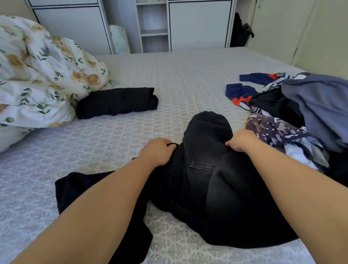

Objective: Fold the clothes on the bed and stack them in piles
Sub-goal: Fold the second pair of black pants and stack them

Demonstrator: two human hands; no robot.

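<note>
You have the black jeans (208, 170) bunched in front of you on the near middle of the bed (165, 77), back pocket up, with one dark leg trailing off to your left toward the near edge. Your left hand (157, 152) grips the fabric at the left side of the waist, fingers curled down into the cloth. Your right hand (242, 141) pinches the right side of the waist, fingers closed on the denim and thumb tucked against it. Beyond your left hand, a folded black garment (116, 102) lies flat on the sheet, just beside the flowered duvet (29, 75) heaped at the left. To your right, close to the jeans, sits the unfolded pile of clothes (302, 111): a blue-grey top over patterned and navy pieces. A white wardrobe (199, 22) stands past the far edge of the bed
</note>
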